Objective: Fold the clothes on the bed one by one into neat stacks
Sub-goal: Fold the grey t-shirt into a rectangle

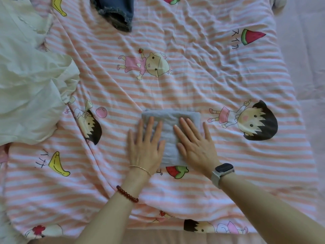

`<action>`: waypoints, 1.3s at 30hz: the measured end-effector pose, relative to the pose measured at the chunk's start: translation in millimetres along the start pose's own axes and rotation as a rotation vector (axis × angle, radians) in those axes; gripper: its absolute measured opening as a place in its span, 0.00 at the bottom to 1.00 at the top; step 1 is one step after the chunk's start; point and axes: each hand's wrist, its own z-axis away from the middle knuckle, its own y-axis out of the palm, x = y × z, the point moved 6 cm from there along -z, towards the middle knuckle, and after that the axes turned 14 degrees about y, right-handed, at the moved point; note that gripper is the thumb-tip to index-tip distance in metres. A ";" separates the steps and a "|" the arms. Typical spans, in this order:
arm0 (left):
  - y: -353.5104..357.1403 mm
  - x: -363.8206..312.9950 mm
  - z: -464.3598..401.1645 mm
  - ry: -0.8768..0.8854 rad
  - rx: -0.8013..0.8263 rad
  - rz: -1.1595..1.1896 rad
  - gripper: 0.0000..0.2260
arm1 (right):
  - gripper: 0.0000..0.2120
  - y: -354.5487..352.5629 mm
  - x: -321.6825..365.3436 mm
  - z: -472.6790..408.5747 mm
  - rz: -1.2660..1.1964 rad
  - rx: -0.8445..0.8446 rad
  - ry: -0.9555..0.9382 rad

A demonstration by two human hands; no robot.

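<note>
A small grey garment, folded into a compact rectangle, lies in the middle of the bed. My left hand lies flat on its left half with fingers straight and spread. On the right half my right hand presses down the same way, palm flat. Both hands cover much of the fold. A crumpled cream garment is heaped at the left of the bed. Dark blue denim with a frayed hem lies at the top edge of the view.
The bed is covered by a wrinkled pink-and-white striped sheet printed with cartoon figures and fruit. Its right edge borders a pale lilac surface. The sheet's near edge hangs at the bottom of the view.
</note>
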 end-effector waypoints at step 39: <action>-13.9 -317.8 136.6 -0.328 0.395 1.120 0.18 | 0.12 -82.9 -203.5 395.3 -1.450 -0.108 1.402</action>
